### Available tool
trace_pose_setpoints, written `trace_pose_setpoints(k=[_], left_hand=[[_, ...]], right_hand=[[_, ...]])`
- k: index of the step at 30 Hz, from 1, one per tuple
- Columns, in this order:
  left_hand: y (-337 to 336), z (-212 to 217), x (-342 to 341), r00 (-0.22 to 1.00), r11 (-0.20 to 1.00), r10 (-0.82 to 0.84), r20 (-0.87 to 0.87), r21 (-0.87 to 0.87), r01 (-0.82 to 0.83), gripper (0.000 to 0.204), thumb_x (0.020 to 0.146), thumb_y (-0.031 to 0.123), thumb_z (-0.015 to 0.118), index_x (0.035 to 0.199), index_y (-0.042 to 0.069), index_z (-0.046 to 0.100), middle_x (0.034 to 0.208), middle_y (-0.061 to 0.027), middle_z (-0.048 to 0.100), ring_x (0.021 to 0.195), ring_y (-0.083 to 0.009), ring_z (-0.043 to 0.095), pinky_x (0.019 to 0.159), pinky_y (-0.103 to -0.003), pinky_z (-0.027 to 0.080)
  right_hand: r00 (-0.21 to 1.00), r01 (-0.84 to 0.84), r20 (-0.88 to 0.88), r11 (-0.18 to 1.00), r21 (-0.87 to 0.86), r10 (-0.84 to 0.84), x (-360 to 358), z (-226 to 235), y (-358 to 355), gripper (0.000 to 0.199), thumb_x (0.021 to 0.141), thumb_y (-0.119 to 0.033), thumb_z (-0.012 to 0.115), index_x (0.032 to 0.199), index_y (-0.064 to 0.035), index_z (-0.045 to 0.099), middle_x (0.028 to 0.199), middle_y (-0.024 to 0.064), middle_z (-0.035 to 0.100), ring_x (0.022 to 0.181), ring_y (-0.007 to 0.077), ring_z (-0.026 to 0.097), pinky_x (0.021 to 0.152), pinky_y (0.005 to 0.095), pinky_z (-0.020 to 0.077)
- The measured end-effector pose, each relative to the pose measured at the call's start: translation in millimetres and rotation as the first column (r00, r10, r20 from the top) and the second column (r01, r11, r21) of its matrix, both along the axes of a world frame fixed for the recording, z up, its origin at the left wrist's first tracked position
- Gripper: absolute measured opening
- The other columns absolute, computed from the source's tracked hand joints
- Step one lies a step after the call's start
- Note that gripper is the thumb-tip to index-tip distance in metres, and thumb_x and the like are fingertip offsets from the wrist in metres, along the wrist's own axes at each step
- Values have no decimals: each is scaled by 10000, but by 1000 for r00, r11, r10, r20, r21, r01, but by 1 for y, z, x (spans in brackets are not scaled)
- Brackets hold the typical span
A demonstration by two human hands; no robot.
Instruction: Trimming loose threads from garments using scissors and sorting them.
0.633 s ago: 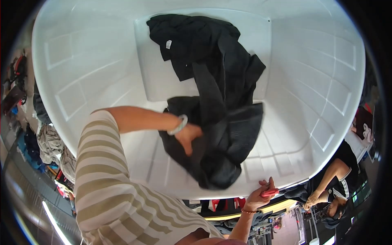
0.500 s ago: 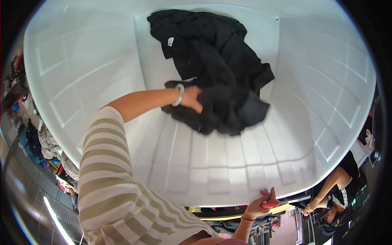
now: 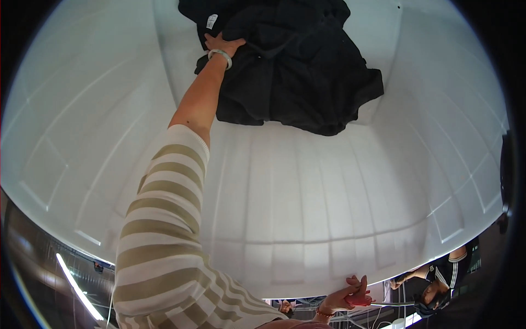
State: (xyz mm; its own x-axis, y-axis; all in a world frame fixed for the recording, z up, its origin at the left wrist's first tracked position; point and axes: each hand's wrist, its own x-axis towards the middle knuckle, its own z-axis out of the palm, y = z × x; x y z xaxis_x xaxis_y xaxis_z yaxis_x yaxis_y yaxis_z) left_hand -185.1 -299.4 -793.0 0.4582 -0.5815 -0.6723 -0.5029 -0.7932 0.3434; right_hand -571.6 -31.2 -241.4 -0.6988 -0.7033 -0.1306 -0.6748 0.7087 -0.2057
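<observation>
Black garments (image 3: 307, 71) lie in a loose heap on the bottom of a large white plastic bin (image 3: 285, 197), with a small white label showing at their far left. My left hand (image 3: 224, 45), a pale bangle at its wrist, reaches deep into the bin. Its fingers are spread on the black cloth beside the label, the thumb pointing right. At the bin's near rim, my right hand (image 3: 346, 296) is curled around a small red-handled tool (image 3: 359, 299). The tool's exact kind cannot be made out.
The bin's high, ribbed walls curve around both sides and the near edge. Beyond the near right rim is another person (image 3: 438, 282) in dark clothes with white stripes. A bright tube light (image 3: 78, 286) shows at the lower left.
My left hand has moved away from me and left, and the lifted black garment now lies spread on the heap. The view has come closer over the bin. My right hand stays at the rim.
</observation>
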Motion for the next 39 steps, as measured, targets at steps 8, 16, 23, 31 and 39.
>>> trace_pose_setpoints(k=[8, 16, 23, 31, 39], left_hand=[[4, 30, -3, 933, 967, 48, -357, -217, -133, 753, 611, 341, 813, 1219, -20, 554, 1137, -203, 614, 1073, -366, 573, 948, -405, 464], [64, 236, -13, 121, 803, 508, -853, 417, -426, 304, 869, 174, 586, 1106, -15, 606, 1066, -146, 648, 1015, -276, 614, 957, -381, 476], [98, 415, 2, -275, 851, 181, -944, 291, -438, 442, 907, 309, 524, 1230, 8, 556, 1179, -137, 614, 1145, -291, 551, 1036, -396, 407], [132, 554, -16, -338, 948, 82, -937, 178, -262, 515, 897, 369, 509, 1279, 24, 517, 1241, -152, 572, 1154, -279, 536, 1021, -386, 411], [228, 639, -219, -431, 913, 219, -875, 27, 408, 496, 896, 368, 513, 1255, 26, 530, 1221, -148, 579, 1136, -272, 543, 1006, -378, 418]], right_hand=[[1000, -8, 4, 999, -50, 8, 6, -7, -5, 283, 974, -76, 424, 1184, 82, 528, 746, 71, 575, 729, 157, 573, 764, 338, 500], [993, -117, -14, 993, -24, 116, 3, -7, -8, 263, 914, 4, 445, 1135, 49, 580, 816, 104, 639, 747, 191, 609, 814, 330, 467], [928, -339, -206, 934, -112, 312, -4, -7, -6, 230, 782, 18, 577, 987, -49, 657, 1096, 97, 667, 1041, 257, 607, 966, 337, 375], [964, -263, -61, 892, -367, 259, 8, 10, 31, 150, 799, -30, 583, 939, -58, 627, 949, 187, 646, 932, 342, 616, 768, 415, 480], [947, 133, 316, 965, -225, -57, 106, 40, 276, 139, 730, -36, 593, 861, 2, 620, 748, 239, 630, 680, 403, 632, 593, 485, 508]])
